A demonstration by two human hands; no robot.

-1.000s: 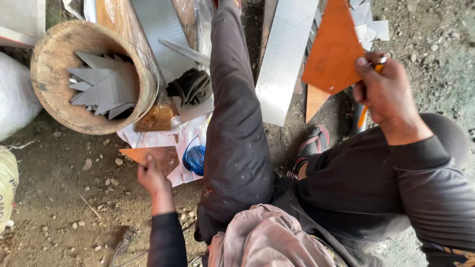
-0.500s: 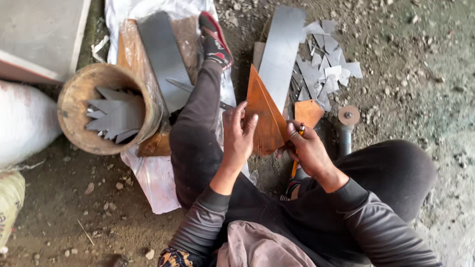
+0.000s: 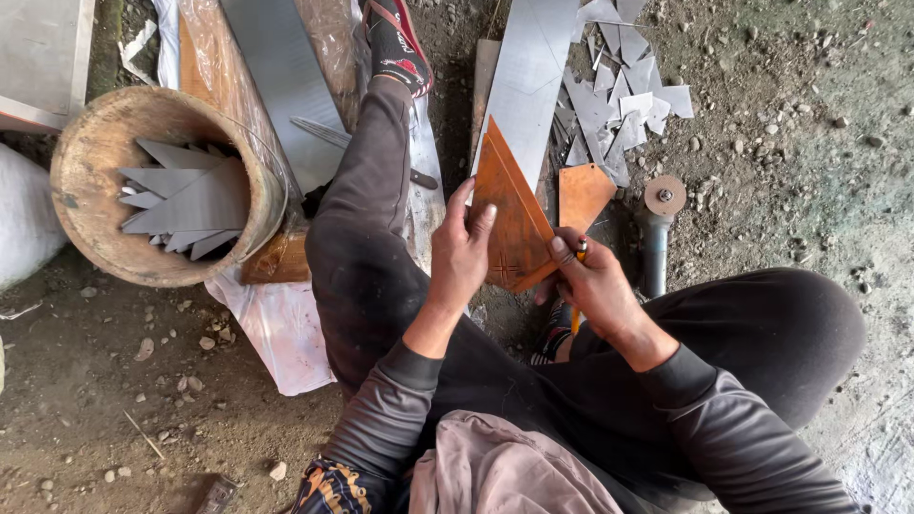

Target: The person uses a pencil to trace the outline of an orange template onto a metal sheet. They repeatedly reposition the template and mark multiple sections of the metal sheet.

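While both hands clasp orange triangular plates (image 3: 509, 224), left hand (image 3: 459, 255) fingers spread flat, right hand (image 3: 592, 284) apparently pinching pencil (image 3: 579, 255).

The left hand (image 3: 462, 249) covered the lower left part of the orange triangular sheet (image 3: 512, 224), and the right hand (image 3: 595, 284) hid its lower corner. The orange pencil (image 3: 578, 286) was almost fully hidden inside the right hand — only a short piece showed. The grey metal strip (image 3: 528, 81) was cut off by the top edge. The white sack (image 3: 21, 214) was cut off at the left edge.
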